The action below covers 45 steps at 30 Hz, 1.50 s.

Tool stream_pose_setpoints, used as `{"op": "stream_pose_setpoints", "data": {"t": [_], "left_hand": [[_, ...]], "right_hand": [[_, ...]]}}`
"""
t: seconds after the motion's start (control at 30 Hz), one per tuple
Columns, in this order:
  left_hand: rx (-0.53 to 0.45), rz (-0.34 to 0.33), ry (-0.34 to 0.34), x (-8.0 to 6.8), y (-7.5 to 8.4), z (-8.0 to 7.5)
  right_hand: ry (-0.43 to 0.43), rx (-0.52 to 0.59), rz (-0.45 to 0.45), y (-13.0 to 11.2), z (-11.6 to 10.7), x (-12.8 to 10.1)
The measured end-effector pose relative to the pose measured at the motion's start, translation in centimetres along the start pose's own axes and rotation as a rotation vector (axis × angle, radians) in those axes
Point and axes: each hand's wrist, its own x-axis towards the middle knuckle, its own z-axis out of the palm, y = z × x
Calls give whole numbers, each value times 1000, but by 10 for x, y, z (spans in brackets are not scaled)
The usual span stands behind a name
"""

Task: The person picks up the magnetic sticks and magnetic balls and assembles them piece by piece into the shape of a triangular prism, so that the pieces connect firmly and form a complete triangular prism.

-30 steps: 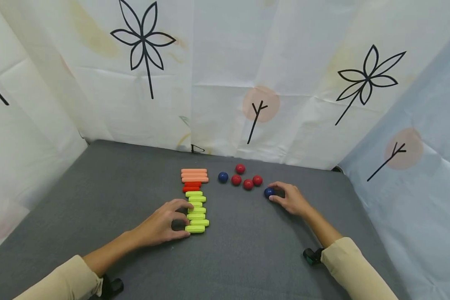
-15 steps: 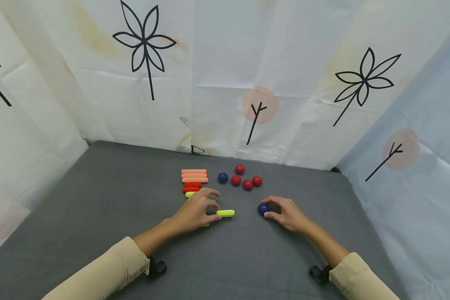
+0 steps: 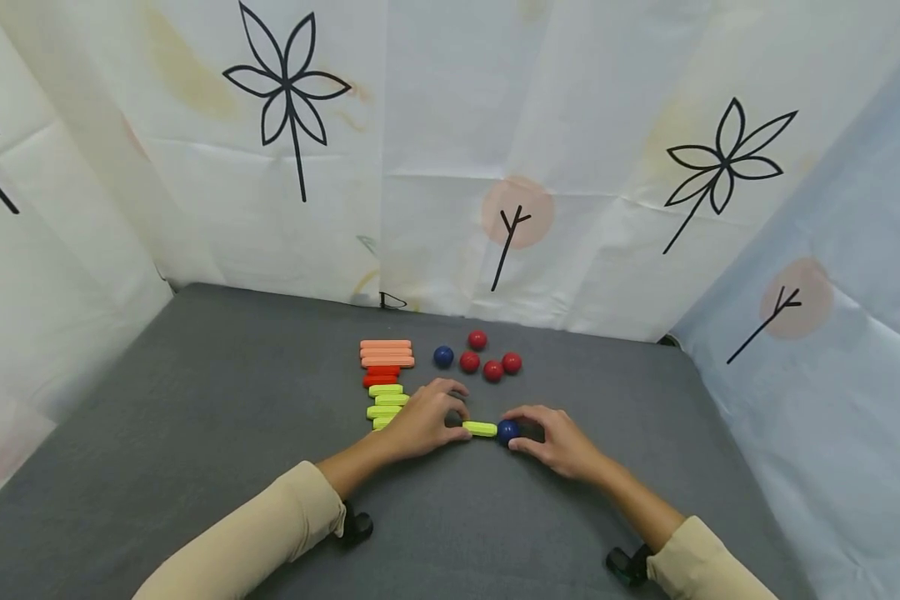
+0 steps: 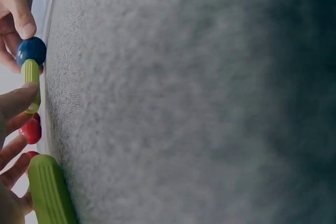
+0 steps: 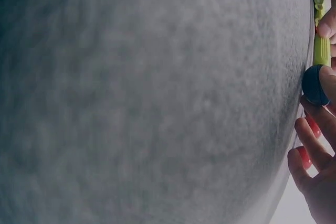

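My left hand [image 3: 427, 421] pinches one end of a yellow-green stick [image 3: 480, 429] that lies on the grey table [image 3: 217, 400]. My right hand [image 3: 551, 437] holds a blue ball [image 3: 507, 431] against the stick's other end. The left wrist view shows the blue ball [image 4: 31, 51] touching the tip of the stick [image 4: 31, 82], with a second green stick [image 4: 50, 190] close under the left palm. The right wrist view shows the ball [image 5: 313, 85] under my right fingers, pressed against the stick [image 5: 321, 51].
Behind the left hand runs a column of sticks: yellow-green sticks [image 3: 385, 401], red sticks [image 3: 381, 376] and orange sticks [image 3: 387, 352]. A second blue ball [image 3: 443, 357] and several red balls [image 3: 491, 363] lie farther back. Patterned curtains wall the table on three sides.
My left hand took a yellow-green stick from the column and carried it right. My right hand brought the blue ball forward and left until it met the stick's end.
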Motion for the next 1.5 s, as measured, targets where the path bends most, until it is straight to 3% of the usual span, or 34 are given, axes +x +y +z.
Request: {"op": "stream_pose_setpoints", "data": {"t": [0.2, 0.37, 0.5, 0.67, 0.93, 1.03, 1.2, 1.5], "left_hand": [[-10, -15, -8, 6, -1, -9], [-7, -35, 123, 20, -13, -25], [71, -71, 193, 34, -27, -34], [170, -133, 162, 45, -42, -36], [171, -235, 116, 50, -48, -32], [178, -215, 109, 48, -49, -33], [195, -118, 63, 38, -46, -38], [98, -2, -68, 11, -35, -39]], "right_hand": [[6, -20, -6, 1, 0, -1], [-14, -27, 7, 1, -2, 0], [-26, -32, 22, 1, -2, 1], [-24, -36, 20, 0, -2, 1], [-44, 8, 18, 1, -4, 1], [-47, 12, 18, 1, -4, 1], [-36, 9, 18, 1, -4, 1], [-34, 1, 15, 1, -3, 1]]}}
